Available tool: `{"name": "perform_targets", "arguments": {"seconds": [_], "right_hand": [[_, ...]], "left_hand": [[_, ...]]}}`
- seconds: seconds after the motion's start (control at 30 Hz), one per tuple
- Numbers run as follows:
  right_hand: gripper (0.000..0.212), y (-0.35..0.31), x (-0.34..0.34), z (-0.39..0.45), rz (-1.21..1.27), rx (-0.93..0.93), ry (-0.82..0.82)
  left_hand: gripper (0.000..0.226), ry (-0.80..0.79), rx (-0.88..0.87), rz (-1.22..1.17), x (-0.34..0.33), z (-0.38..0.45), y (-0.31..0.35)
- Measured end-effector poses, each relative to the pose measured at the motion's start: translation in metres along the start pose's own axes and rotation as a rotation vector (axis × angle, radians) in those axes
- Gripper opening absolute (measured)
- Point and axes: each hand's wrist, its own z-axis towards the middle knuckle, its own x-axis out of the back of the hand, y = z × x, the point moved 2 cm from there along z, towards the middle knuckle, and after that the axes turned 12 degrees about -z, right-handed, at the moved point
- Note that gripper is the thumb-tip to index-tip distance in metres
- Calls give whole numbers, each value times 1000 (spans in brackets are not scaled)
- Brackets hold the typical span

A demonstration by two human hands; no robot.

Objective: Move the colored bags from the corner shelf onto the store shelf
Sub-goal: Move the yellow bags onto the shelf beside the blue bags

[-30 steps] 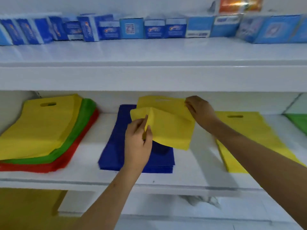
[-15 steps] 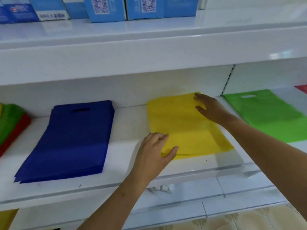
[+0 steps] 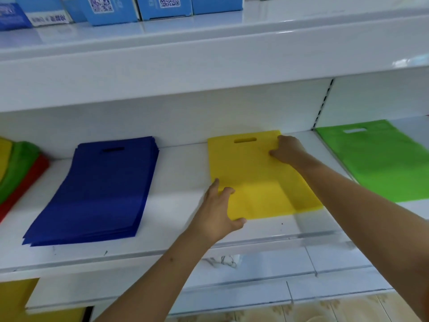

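Yellow bag (image 3: 257,177) lies flat on the white shelf (image 3: 176,182), handle cut-out toward the far wall, roughly mid-shelf between the blue stack and the green one. Left hand (image 3: 220,210) sits at the bag's near-left corner: fingers fairly straight, fingertips and thumb resting on the left edge and near edge of the fabric, palm mostly on the bare shelf beside it, so it presses or touches rather than grips. Right hand (image 3: 286,149) is at the far-right corner, just right of the cut-out; fingers look bent over the bag's edge with the thumb on top of the fabric, probably a light pinch, but motion blur makes that hard to confirm. Both forearms reach in from the near side, the right one crossing over the bag's right edge. Stack of dark blue bags (image 3: 97,189) lies to the left, apart from the yellow bag, several layers visible along the near edge, cut-out at the far end. Green bag (image 3: 380,163) lies to the right, past the slotted upright (image 3: 323,103) in the back wall, also apart from the yellow one. At the far left edge of view a fanned pile shows yellow, green and red layers (image 3: 18,173). Upper shelf (image 3: 209,49) carries a row of blue boxes (image 3: 109,8), some with QR codes facing out. Below the working shelf, more yellow material (image 3: 16,296) shows at bottom left, and a tiled floor (image 3: 325,310) at bottom right.
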Motion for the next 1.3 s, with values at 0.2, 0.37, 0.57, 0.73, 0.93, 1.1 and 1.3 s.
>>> {"name": "perform_targets", "arguments": {"seconds": [0.2,0.37,0.57,0.73,0.93,1.1,1.3], "right_hand": [[43,-37,23,-17,-87,-135,28],[61,-142,47,-36,18,221,192],[69,-309,56,-67,226,560,258],[70,-448,47,-102,316,766,218],[70,-613,27,-138,294,915,188],[74,-721,20,-152,131,978,206],[88,-782,3,-144,-160,925,270]], "left_hand": [[105,-78,1,16,9,-6,-2],[87,183,3,-176,59,-23,-29],[70,579,40,-250,153,-75,-112],[56,834,57,-203,234,-138,-198],[50,1081,182,-119,323,-220,-319],[49,1173,381,-108,386,-272,-405],[77,1005,561,-124,418,-284,-489]]}}
